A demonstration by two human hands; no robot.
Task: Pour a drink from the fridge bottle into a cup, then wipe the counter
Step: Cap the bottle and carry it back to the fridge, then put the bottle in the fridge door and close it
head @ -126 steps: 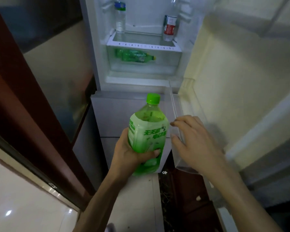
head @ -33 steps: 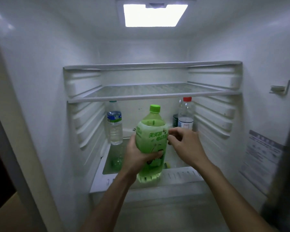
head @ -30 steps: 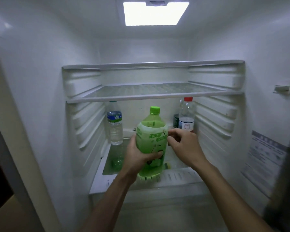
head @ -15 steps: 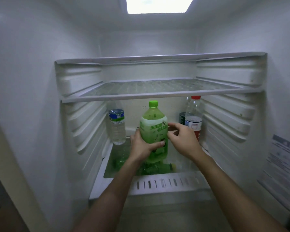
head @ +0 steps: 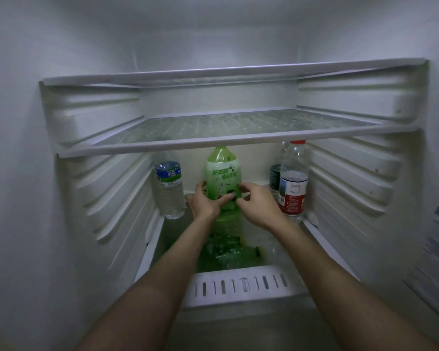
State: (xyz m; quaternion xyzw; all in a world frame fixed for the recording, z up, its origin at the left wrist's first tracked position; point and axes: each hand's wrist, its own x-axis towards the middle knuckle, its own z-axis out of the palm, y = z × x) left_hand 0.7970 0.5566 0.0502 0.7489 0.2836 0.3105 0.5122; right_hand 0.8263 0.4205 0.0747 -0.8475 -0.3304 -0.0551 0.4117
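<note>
Left hand (head: 204, 201) wraps bottle (head: 222, 171) low on label, thumb across front. Right hand (head: 257, 203), fingers curled, pinches its right side. Bottle upright, deep in fridge, between water bottle (head: 169, 191) and red-label bottle (head: 292, 183), cap hidden behind shelf (head: 238, 141). Best play: hold vertical, move low so cap clears shelf, don't clip neighbours.

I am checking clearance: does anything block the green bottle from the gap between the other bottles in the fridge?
Nothing visible does. The green bottle is upright in that gap, apart from the water bottle and the red-capped bottle; the left hand grips it.
</note>
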